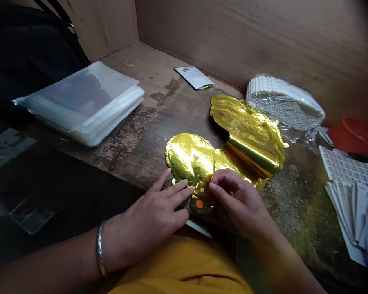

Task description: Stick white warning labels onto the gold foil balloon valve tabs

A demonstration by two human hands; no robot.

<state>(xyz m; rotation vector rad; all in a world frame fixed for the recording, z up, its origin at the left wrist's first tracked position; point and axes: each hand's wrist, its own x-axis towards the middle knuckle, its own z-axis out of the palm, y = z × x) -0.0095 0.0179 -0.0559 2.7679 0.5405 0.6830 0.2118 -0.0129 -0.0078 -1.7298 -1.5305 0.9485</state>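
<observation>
Your gold foil balloon (190,155) lies flat on the tabletop (153,118), its far part curled, an orange round sticker (199,204) on the near end. Your left hand (159,212) rests at its edge, fingers spread; your right hand (245,202) has thumb and forefinger together, apparently pinching the foil. Beyond lies a printed white card (194,76), lettering too small to read. A clear plastic bag (306,136) holds stacked white pieces (271,90), near a red container (355,132).

Two hands (158,210) are touching one foil piece (187,157). One wrapped pack (283,100) and one red container (352,135) are sitting right of them.
</observation>
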